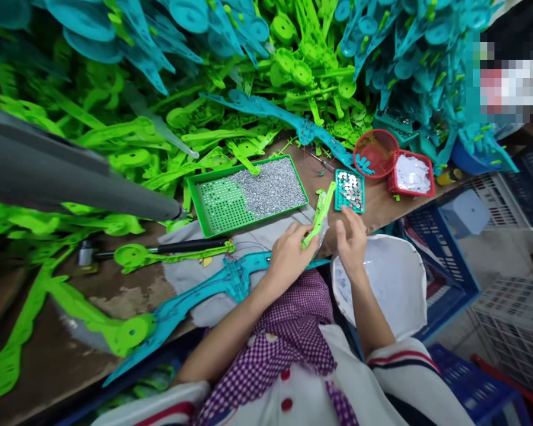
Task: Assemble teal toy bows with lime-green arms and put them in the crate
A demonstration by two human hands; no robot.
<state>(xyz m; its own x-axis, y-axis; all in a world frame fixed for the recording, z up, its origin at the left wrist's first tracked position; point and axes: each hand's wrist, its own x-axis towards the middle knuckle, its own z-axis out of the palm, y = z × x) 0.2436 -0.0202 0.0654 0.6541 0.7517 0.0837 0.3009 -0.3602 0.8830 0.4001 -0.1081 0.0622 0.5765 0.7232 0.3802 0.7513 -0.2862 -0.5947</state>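
Observation:
My left hand [291,251] is closed around a small lime-green plastic part [323,213], which tilts up and to the right, with something clear and film-like along its side. My right hand [352,239] has its fingers apart, with the fingertips at the near edge of a small teal tray [363,192] of round silvery discs [350,188]. Whether a fingertip touches a disc, I cannot tell. A long blue plastic part [235,278] with thin wires lies in front of me, partly under my left forearm. Beyond my hands stands a green perforated tray [217,228] with many small metal pieces [275,186].
Heaps of green parts [128,142] and blue parts [204,23] fill the back. A hammer [89,255] lies left; a grey post [71,171] slants in. At right are a red bowl [377,148], a red basket [433,177] of white pieces and a white-lined container [395,284].

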